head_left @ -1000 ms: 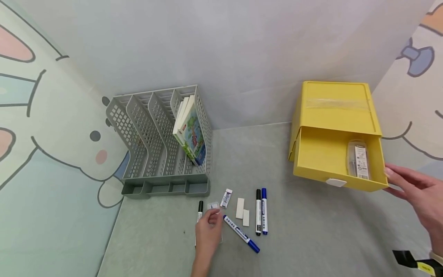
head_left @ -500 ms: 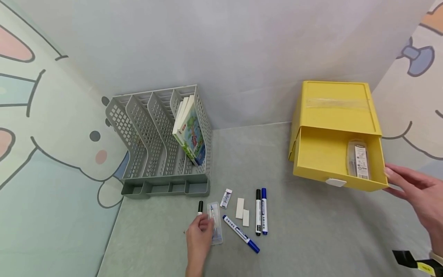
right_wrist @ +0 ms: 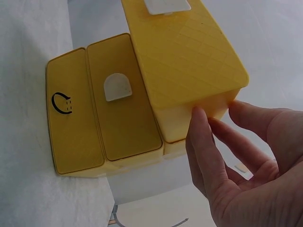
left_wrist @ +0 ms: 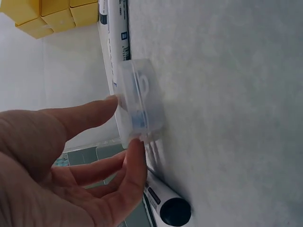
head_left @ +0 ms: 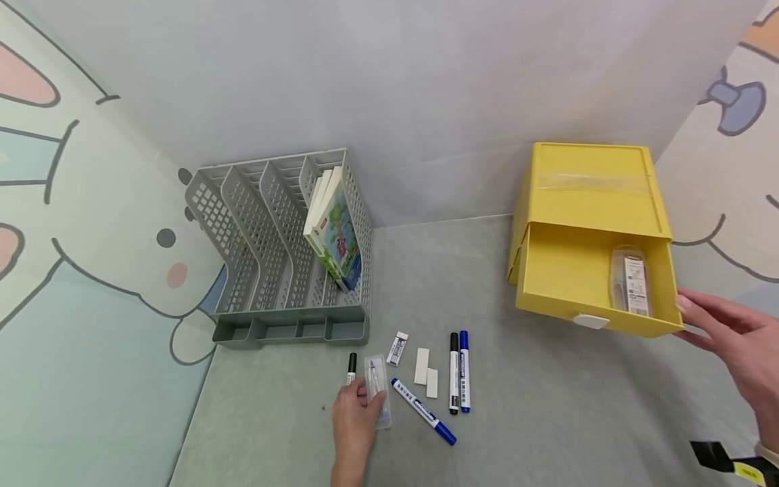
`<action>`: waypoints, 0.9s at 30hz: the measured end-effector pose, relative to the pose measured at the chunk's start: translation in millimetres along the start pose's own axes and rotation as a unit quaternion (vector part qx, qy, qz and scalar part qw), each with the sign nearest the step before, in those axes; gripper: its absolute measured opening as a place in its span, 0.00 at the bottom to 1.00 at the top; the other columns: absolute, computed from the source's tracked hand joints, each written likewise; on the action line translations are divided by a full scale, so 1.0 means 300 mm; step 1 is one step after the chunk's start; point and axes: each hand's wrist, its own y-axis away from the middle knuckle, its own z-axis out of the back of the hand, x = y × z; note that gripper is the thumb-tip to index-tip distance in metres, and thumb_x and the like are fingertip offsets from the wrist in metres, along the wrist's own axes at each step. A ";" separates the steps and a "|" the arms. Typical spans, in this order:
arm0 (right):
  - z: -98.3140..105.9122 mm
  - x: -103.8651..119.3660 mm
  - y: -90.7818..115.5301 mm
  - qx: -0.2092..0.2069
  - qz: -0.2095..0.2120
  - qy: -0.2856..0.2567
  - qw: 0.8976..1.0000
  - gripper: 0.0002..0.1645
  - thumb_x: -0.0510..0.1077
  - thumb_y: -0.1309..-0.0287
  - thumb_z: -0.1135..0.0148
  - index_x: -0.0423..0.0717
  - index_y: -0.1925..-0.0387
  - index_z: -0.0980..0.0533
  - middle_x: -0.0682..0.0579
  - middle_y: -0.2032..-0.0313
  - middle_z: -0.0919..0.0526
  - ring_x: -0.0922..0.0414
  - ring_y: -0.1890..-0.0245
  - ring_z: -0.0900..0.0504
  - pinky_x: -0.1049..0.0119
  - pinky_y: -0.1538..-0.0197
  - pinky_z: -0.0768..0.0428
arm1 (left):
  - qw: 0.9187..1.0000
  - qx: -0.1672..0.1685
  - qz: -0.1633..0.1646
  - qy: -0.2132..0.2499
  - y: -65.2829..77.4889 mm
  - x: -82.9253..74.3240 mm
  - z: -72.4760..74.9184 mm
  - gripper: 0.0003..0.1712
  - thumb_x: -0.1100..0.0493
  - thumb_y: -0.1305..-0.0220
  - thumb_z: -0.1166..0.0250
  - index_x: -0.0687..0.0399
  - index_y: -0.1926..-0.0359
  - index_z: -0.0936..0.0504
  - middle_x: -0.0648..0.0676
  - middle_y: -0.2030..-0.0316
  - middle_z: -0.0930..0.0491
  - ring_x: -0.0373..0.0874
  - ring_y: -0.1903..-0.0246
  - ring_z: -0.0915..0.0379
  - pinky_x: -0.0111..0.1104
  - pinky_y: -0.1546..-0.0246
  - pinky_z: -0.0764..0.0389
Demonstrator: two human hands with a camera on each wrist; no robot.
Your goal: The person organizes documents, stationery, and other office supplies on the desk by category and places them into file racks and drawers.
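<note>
My left hand (head_left: 356, 416) pinches a slim clear plastic case (head_left: 375, 372) lying on the table. In the left wrist view the thumb is on one face of the case (left_wrist: 139, 97) and a fingertip on its lower edge. Slender items with some blue show inside. A black-capped marker (head_left: 352, 362) lies just left of the case, partly hidden by the hand. On the far right, my right hand (head_left: 730, 338) grips the front corner of the pulled-out yellow drawer (head_left: 548, 306), thumb at its rim and fingers against its side. Inside the drawer lies a clear box (head_left: 618, 277) with a labelled packet (head_left: 635, 284).
Right of the case are a wrapped eraser (head_left: 397, 349), two white blocks (head_left: 422, 366), a slanted blue marker (head_left: 424, 411) and two upright-lying markers (head_left: 454, 372). A grey file rack (head_left: 292, 318) with books (head_left: 337, 237) stands behind left. The yellow drawer cabinet (head_left: 593, 162) stands behind right.
My left hand moved left off the clear case toward the black-capped marker, then came back a little right onto the case. The right hand and the drawer stay put.
</note>
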 end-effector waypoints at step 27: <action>0.001 -0.020 -0.005 0.006 0.032 -0.013 0.999 0.21 0.41 0.29 0.37 0.66 0.41 0.18 0.83 0.59 0.22 0.77 0.69 0.21 0.82 0.71 0.22 | 0.995 0.008 -0.002 0.104 0.003 0.019 -0.001 0.13 0.67 0.39 0.28 0.67 0.53 0.16 0.54 0.66 0.15 0.43 0.68 0.18 0.33 0.65 0.17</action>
